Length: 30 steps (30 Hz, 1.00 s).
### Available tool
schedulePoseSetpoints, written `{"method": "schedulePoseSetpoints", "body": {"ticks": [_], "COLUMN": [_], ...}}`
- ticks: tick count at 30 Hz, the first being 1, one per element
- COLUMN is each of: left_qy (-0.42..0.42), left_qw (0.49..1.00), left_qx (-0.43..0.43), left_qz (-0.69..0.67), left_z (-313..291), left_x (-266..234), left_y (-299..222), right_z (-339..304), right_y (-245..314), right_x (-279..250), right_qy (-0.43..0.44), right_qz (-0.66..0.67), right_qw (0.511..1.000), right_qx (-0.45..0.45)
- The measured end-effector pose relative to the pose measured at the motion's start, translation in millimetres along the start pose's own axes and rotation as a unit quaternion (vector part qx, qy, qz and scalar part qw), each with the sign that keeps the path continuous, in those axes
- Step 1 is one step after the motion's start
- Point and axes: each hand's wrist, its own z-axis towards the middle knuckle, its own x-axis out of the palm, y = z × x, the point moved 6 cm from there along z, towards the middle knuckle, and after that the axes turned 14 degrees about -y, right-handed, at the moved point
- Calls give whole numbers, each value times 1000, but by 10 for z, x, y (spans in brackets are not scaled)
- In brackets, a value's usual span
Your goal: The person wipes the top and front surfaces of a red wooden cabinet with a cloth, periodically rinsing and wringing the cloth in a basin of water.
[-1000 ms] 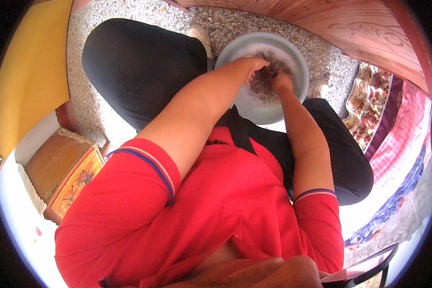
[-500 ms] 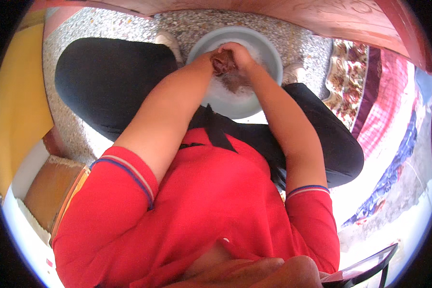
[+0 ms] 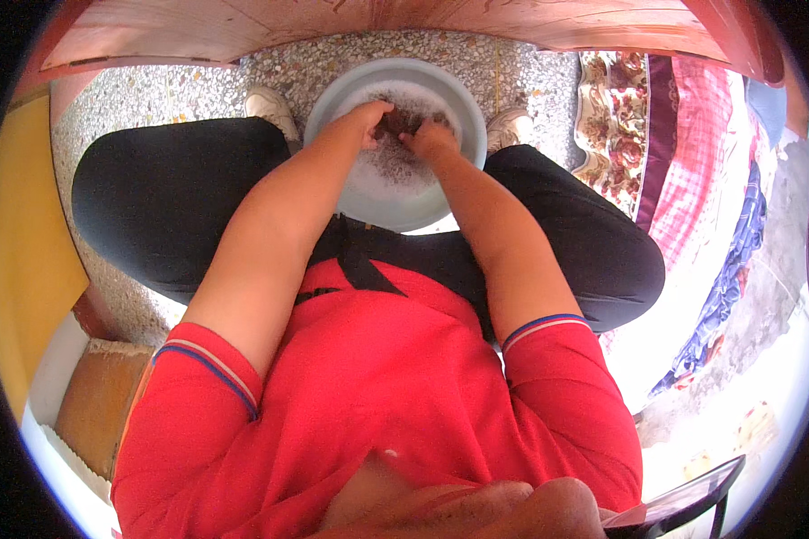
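A round pale blue-grey basin [image 3: 395,218] on the floor between my knees holds sudsy water. A wet brown cloth [image 3: 395,123] lies at the foam's surface, partly under the suds, so its full shape is hidden. My left hand [image 3: 369,119] has its fingers closed on the cloth's left side. On the other side my right hand [image 3: 432,139] is closed on it too, thumb toward the middle. The two hands are a little apart, both inside the basin's rim.
My shoes [image 3: 271,108] flank the basin on speckled flooring. Across the far side runs a pinkish wooden panel [image 3: 377,27]. Floral fabric [image 3: 613,126] and pink checked cloth [image 3: 692,153] lie at the right. A yellow panel [image 3: 27,242] and brown box [image 3: 103,395] stand at the left.
My hands were together around the bunched brown cloth; now they have moved apart, with the cloth lower in the foam. The whole view has shifted slightly.
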Motion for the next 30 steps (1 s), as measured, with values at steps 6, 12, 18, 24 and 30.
{"method": "schedulePoseSetpoints", "body": {"ticks": [6, 12, 18, 24, 30], "left_qy": [30, -11, -21, -70, -175], "left_qw": [994, 974, 986, 939, 885], "left_qx": [-2, 50, 81, 228, 325], "left_qz": [101, 220, 144, 248, 283], "left_z": [-296, -348, -604, -800, -553], "left_x": [131, -45, 7, 24, 2], "left_y": [7, 47, -159, -395, -563], "right_z": [5, -22, -18, -194, -204], "right_y": [-39, 279, 404, 368, 412], "right_x": [558, 16, -370, -708, -1005], "right_qy": [195, 222, 59, -94, -249], "right_qz": [-27, 360, 125, 147, 222], "right_qw": [975, 897, 989, 984, 937], "right_qx": [-105, 130, -47, -43, -99]}}
